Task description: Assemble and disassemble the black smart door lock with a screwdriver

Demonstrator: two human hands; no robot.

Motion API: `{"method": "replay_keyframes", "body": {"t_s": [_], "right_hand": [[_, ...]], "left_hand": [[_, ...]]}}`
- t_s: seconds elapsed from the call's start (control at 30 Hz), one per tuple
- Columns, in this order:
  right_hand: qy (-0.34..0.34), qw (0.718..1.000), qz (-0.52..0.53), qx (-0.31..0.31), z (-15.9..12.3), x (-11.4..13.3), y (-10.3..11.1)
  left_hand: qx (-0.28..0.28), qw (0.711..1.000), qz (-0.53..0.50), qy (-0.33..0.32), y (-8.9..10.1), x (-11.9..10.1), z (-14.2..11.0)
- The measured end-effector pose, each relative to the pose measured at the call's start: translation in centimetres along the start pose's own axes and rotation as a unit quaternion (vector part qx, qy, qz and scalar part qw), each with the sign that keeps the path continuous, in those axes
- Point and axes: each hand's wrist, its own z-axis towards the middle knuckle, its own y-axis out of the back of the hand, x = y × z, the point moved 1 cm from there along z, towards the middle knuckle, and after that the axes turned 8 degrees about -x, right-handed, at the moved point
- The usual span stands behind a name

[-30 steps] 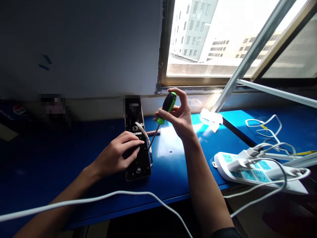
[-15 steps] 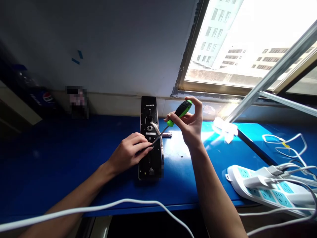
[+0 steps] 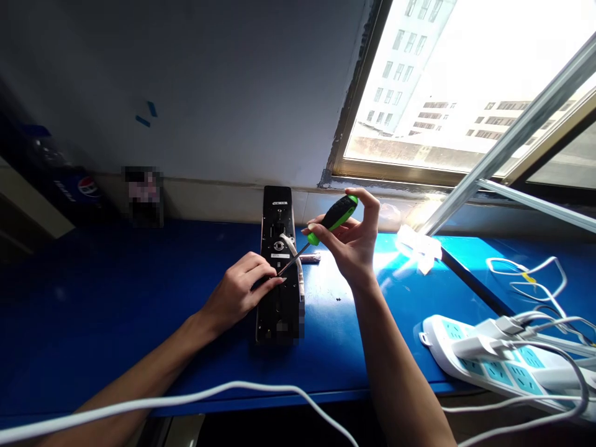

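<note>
A long black panel (image 3: 288, 298), which looks like the back of an electronic door lock, lies on the blue table. A pale ribbon of wire (image 3: 295, 251) runs along its right side. My right hand (image 3: 356, 239) grips the green-and-black handle of a screwdriver (image 3: 339, 214) that slants down left, its tip at the panel's middle. My left hand (image 3: 244, 288) rests over the panel's left edge, thumb and forefinger pinched together around the tip; what lies between them is hidden. A dark brown bundle (image 3: 310, 258) sits just right of the panel.
Several small dark bits (image 3: 338, 300) lie on the blue table (image 3: 186, 261). At right are a white power strip (image 3: 447, 354) with plugs, loose cables and a metal frame (image 3: 465, 186). A white cable (image 3: 223, 390) crosses the front. A Pepsi bottle (image 3: 79, 186) stands far left.
The view has shifted slightly, so everything sits a little lower and further left. Both hands keep their hold, and the screwdriver stays at nearly the same spot on the panel.
</note>
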Motion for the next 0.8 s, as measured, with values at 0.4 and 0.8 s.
{"method": "replay_keyframes", "body": {"t_s": [0.4, 0.8], "right_hand": [[0.067, 0.986, -0.051, 0.146, 4.4, 2.1, -5.0], [0.141, 0.964, -0.142, 0.175, 5.7, 1.1, -5.5]], "left_hand": [[-0.110, 0.988, 0.069, 0.083, 0.1, 2.2, 0.8], [-0.027, 0.983, 0.084, 0.160, -0.8, 2.8, 0.1]]}}
